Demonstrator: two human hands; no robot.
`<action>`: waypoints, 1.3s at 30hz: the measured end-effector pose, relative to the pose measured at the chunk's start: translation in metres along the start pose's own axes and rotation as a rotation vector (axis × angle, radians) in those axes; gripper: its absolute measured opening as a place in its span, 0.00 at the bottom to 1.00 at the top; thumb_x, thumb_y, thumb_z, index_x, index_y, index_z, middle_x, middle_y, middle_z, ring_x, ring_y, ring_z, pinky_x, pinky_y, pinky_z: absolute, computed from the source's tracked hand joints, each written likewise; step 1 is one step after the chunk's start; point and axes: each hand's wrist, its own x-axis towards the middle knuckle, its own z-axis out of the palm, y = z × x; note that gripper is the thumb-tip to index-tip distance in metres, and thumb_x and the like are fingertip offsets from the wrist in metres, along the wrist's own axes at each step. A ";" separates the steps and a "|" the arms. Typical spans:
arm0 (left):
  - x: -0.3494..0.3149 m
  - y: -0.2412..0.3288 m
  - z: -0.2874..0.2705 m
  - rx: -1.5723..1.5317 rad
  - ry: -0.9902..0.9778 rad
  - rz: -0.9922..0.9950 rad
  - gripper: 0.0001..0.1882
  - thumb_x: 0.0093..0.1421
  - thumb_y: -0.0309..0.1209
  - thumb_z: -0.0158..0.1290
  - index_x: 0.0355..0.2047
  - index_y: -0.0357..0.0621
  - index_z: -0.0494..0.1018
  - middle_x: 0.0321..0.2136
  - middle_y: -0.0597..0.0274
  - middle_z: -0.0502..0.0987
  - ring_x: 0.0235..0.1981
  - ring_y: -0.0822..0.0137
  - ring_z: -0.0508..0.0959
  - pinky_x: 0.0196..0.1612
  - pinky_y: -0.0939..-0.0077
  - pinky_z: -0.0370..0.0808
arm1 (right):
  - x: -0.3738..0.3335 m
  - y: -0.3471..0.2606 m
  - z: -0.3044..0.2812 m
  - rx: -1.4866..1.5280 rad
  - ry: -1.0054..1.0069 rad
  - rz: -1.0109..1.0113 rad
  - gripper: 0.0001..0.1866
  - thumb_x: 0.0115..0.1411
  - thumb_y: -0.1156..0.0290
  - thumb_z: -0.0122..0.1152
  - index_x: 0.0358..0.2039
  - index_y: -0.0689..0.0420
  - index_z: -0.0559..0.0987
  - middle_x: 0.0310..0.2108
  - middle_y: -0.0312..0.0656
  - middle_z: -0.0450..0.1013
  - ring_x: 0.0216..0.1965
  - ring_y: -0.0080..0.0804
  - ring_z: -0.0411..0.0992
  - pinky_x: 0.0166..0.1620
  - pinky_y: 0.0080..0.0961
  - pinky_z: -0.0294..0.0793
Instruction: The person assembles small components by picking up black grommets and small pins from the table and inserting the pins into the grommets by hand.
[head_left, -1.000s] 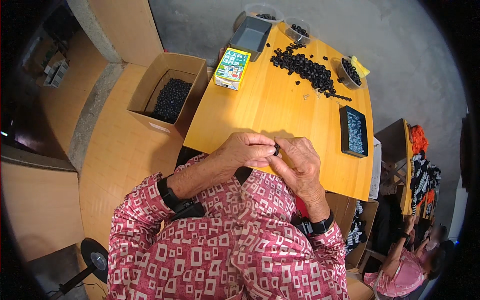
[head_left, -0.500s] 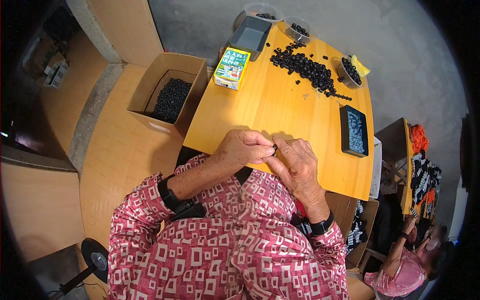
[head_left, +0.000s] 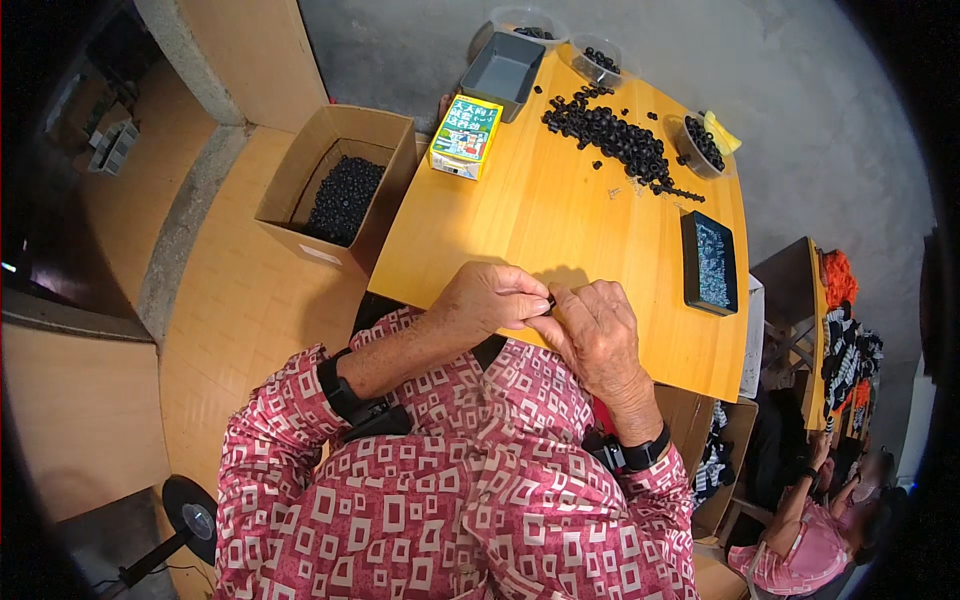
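Observation:
Over the near edge of the wooden table, my left hand (head_left: 497, 298) pinches a small black part (head_left: 551, 301) between thumb and fingertips. My right hand (head_left: 600, 325) meets it there, thumb and forefinger closed on the same part from the other side. Most of the part is covered by the fingers, so its exact shape cannot be made out. Farther off on the tabletop lies a spread pile of small black ring-like parts (head_left: 625, 143). To the right, a black tray (head_left: 689, 262) holds many small pale silvery pieces.
At the left, a cardboard box (head_left: 385, 235) contains more black parts. A yellow-and-green carton (head_left: 463, 140) and a grey bin (head_left: 503, 75) stand at the table's far left. Clear tubs (head_left: 597, 62) and a bowl (head_left: 703, 148) hold black parts. Another person (head_left: 800, 540) sits at the lower right.
Both hands stay at the table edge with the small part. The right forefinger has shifted slightly, and the part is now more hidden between the fingertips.

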 end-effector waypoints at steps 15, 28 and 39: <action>0.000 0.004 -0.002 -0.207 -0.166 -0.158 0.17 0.64 0.36 0.54 0.46 0.34 0.74 0.35 0.64 0.76 0.34 0.77 0.76 0.38 0.85 0.75 | 0.000 0.003 -0.004 0.095 0.036 0.017 0.25 0.47 0.61 0.72 0.43 0.63 0.78 0.28 0.42 0.72 0.32 0.39 0.71 0.38 0.34 0.70; 0.004 -0.003 -0.005 0.021 -0.181 -0.072 0.17 0.64 0.34 0.55 0.46 0.31 0.75 0.34 0.62 0.78 0.34 0.76 0.77 0.39 0.84 0.75 | 0.000 0.005 -0.002 0.011 0.056 -0.002 0.19 0.49 0.68 0.71 0.40 0.63 0.78 0.26 0.42 0.72 0.31 0.38 0.71 0.37 0.33 0.70; -0.003 0.003 0.001 0.020 -0.096 -0.012 0.15 0.61 0.33 0.55 0.38 0.30 0.78 0.27 0.64 0.78 0.30 0.76 0.75 0.34 0.82 0.73 | -0.003 0.000 0.001 0.003 0.046 -0.024 0.18 0.48 0.70 0.72 0.38 0.64 0.78 0.26 0.42 0.69 0.29 0.38 0.69 0.36 0.33 0.70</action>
